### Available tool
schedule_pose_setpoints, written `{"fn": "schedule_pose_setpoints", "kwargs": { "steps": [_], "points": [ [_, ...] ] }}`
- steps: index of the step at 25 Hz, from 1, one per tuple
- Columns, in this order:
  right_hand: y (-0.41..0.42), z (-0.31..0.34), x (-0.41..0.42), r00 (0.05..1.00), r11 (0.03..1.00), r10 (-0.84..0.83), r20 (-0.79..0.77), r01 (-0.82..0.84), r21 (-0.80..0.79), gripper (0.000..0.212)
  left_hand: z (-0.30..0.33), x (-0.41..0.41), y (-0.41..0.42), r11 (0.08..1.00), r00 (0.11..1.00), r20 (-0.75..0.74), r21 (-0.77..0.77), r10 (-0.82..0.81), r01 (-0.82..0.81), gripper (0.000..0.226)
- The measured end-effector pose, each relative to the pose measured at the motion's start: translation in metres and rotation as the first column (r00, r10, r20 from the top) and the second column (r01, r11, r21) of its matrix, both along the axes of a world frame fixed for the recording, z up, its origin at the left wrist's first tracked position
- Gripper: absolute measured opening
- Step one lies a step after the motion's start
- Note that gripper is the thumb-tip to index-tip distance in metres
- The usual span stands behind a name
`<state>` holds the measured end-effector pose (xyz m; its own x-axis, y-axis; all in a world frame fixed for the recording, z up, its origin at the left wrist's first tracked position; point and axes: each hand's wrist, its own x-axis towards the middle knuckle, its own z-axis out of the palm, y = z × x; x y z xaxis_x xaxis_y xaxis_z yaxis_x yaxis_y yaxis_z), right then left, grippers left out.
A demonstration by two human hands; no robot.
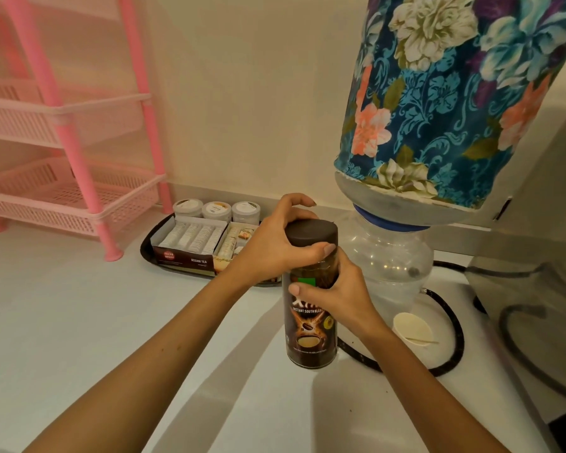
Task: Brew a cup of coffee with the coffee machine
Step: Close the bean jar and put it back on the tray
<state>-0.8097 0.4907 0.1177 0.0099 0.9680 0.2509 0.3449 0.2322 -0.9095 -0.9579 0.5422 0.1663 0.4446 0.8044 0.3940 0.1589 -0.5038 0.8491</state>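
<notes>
On the white counter, right in front of the person, an instant coffee jar stands upright, w/ a dark lid on top. The left hand sits over that lid, fingers curled round its rim, thumb pressed on the near edge. The right hand wraps the jar's upper body just below, fingers clamped round the glass, thumb across the label. Looks to me like a lid twist is under way, opening or closing I can't tell.

Just right of the jar, a small paper cup w/ a thin stir stick across it sits on the counter, inside a loop of black cord. Behind it stands a clear water bottle stand carrying a big bottle in a floral cover. A grey appliance fills the far right edge, prob. the machine, but too cropped to be sure. Back left: a black tray w/ a box of Assam tea sachets and three white tubs, plus a pink rack.

Risks, imo: if the lid gives suddenly, the jar could jerk sideways and knock the light cup over, since they're near each other. Granules may spill onto the counter if the jar tips once open. The cord loop round the cup could snag a wrist reaching across.
</notes>
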Motion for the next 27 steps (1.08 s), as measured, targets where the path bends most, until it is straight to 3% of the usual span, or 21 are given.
{"fn": "schedule_pose_setpoints", "kwargs": {
  "steps": [7, 11, 13, 15, 19, 22, 27],
  "points": [
    [0.037, 0.007, -0.022, 1.000, 0.997, 0.017, -0.004, -0.017, -0.072, 0.057, -0.007, -0.028, 0.046, 0.997, 0.997, -0.008, -0.015, -0.074, 0.074, 0.079],
    [0.067, 0.016, -0.034, 0.998, 0.999, -0.027, 0.060, 0.029, -0.024, 0.072, -0.041, -0.064, 0.078, 0.997, 0.999, 0.004, -0.071, -0.033, 0.033, 0.071],
    [0.089, 0.025, -0.038, 0.992, 0.993, -0.120, 0.048, 0.119, 0.021, 0.071, -0.067, -0.083, 0.101, 0.994, 0.992, -0.113, -0.088, 0.051, -0.061, 0.072],
    [0.112, 0.036, -0.040, 0.975, 0.973, -0.217, 0.040, 0.214, 0.083, 0.069, -0.091, -0.097, 0.124, 0.988, 0.943, -0.300, -0.007, 0.143, -0.152, 0.071],
    [0.175, 0.048, -0.044, 0.940, 0.929, -0.340, 0.020, 0.333, 0.160, 0.071, -0.124, -0.101, 0.168, 0.969, 0.763, -0.607, 0.227, 0.222, -0.101, 0.075],
    [0.218, 0.047, -0.047, 0.918, 0.901, -0.396, 0.025, 0.384, 0.202, 0.070, -0.136, -0.094, 0.194, 0.957, 0.674, -0.708, 0.289, 0.211, 0.003, 0.076],
    [0.286, 0.036, -0.053, 0.901, 0.885, -0.433, -0.006, 0.426, 0.189, 0.075, -0.144, -0.085, 0.227, 0.959, 0.609, -0.777, 0.268, 0.157, 0.095, 0.079]
  ]
}}
